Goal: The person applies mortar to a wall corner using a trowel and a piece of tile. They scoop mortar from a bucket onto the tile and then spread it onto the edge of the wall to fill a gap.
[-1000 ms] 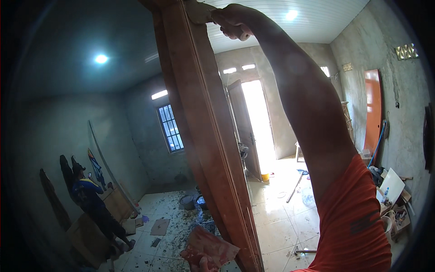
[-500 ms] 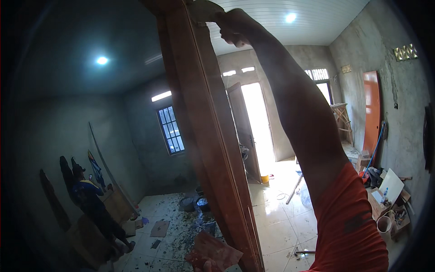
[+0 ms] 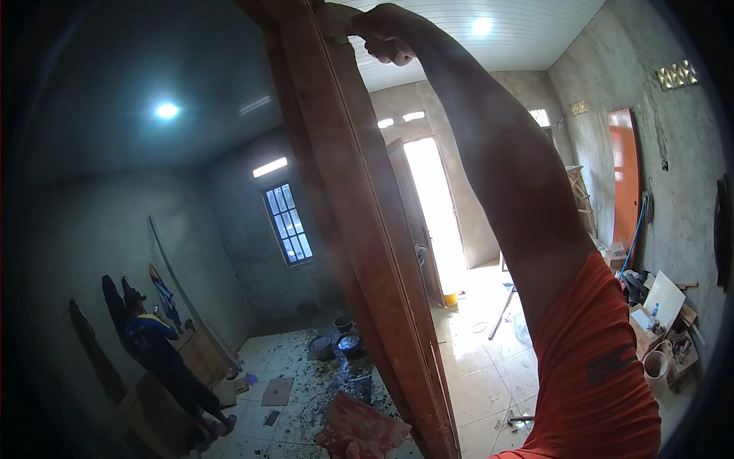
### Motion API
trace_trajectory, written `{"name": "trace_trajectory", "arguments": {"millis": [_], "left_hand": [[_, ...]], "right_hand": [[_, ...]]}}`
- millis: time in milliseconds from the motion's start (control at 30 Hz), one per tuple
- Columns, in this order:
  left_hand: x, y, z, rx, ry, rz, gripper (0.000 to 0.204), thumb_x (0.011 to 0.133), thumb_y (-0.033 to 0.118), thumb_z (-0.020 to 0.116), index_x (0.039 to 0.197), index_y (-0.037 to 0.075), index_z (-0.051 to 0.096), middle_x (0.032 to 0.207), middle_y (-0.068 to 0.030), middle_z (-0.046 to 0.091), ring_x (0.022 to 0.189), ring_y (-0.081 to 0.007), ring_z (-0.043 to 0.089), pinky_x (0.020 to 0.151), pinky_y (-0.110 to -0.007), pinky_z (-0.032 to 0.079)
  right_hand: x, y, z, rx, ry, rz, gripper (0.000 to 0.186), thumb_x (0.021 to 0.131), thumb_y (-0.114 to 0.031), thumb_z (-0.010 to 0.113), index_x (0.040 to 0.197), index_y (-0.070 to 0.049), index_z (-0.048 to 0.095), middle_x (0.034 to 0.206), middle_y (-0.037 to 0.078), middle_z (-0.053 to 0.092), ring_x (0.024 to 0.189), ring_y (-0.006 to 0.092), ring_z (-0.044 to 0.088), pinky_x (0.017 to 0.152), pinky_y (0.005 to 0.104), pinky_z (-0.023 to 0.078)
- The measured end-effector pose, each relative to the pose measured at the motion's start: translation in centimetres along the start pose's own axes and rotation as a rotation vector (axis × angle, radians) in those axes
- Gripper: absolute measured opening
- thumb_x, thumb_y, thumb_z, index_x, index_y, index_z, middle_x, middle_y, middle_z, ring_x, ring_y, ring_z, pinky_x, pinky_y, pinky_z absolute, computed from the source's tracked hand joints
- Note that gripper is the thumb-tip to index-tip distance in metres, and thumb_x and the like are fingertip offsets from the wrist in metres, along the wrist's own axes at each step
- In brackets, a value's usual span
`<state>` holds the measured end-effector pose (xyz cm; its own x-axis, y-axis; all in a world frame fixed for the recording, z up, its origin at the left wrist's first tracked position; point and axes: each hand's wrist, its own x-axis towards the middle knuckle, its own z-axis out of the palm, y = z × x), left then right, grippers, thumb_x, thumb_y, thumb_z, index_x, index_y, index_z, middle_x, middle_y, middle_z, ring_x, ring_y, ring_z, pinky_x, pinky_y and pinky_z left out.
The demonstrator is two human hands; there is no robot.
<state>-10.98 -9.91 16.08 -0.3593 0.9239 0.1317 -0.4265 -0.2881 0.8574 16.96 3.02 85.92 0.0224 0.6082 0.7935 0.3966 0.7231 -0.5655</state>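
My right hand [image 3: 386, 34] is raised at the top, fingers closed round what looks like a putty knife [image 3: 336, 21]. Its flat greyish blade lies against the narrow wall edge beside the brown wooden door frame [image 3: 344, 176]. At the bottom, my left hand [image 3: 353, 450] shows only in part, its fingers against a reddish, smeared flat piece [image 3: 363, 427] with an uneven outline. Most of that hand is hidden below the picture's edge.
A person [image 3: 153, 336] stands in the darker room at left. Dark buckets [image 3: 350, 344] and scattered debris lie on its tiled floor. At right are an orange panel [image 3: 624, 176], a white bucket [image 3: 655, 366], boxes and a hammer-like tool [image 3: 522, 418] on the floor.
My right hand and the blade have shifted slightly left and up, closer to the door frame. The whole view has tilted a little; the left hand still holds the reddish piece.
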Motion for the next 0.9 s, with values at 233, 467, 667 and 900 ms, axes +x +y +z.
{"name": "trace_trajectory", "arguments": {"millis": [233, 467, 667, 900], "left_hand": [[0.9, 2.2, 1.2, -0.081, -0.106, -0.02, 0.015, 0.104, 0.021, 0.059, 0.119, 0.017, 0.059, 0.081, 0.0036, 0.06, 0.061, -0.0062, 0.055, 0.05, -0.023, 0.042], [0.0, 3.7, 2.6, -0.032, -0.117, -0.016, 0.015, 0.104, 0.021, 0.059, 0.119, 0.017, 0.059, 0.081, 0.0039, 0.059, 0.06, -0.005, 0.052, 0.049, -0.022, 0.041], [-0.5, 4.2, -0.2, 0.04, -0.107, -0.036, 0.016, 0.103, 0.02, 0.06, 0.119, 0.018, 0.059, 0.081, 0.0041, 0.059, 0.059, -0.0046, 0.052, 0.048, -0.021, 0.04], [0.1, 4.4, -2.8, 0.107, -0.085, -0.029, 0.017, 0.103, 0.02, 0.061, 0.119, 0.019, 0.059, 0.081, 0.0043, 0.058, 0.057, -0.0041, 0.051, 0.047, -0.02, 0.038]], "right_hand": [[0.6, -0.3, 1.7, 0.004, 0.031, 0.052, 0.043, 0.101, -0.037, 0.056, 0.075, -0.003, 0.056, 0.058, 0.009, 0.053, 0.044, 0.0187, 0.048, 0.039, 0.036, 0.034], [-2.2, 1.0, 3.6, -0.015, 0.185, 0.04, 0.045, 0.101, -0.043, 0.053, 0.079, -0.004, 0.057, 0.059, 0.006, 0.051, 0.047, 0.0169, 0.047, 0.041, 0.0341, 0.031], [-6.5, 2.1, 3.5, -0.145, 0.14, 0.081, 0.047, 0.1, -0.044, 0.054, 0.079, -0.003, 0.059, 0.06, 0.01, 0.054, 0.051, 0.0202, 0.054, 0.042, 0.0383, 0.042], [-10.2, 7.3, 4.8, -0.025, 0.165, 0.025, 0.049, 0.1, -0.046, 0.054, 0.08, -0.002, 0.06, 0.062, 0.006, 0.051, 0.049, 0.0157, 0.052, 0.039, 0.0359, 0.039]]}}
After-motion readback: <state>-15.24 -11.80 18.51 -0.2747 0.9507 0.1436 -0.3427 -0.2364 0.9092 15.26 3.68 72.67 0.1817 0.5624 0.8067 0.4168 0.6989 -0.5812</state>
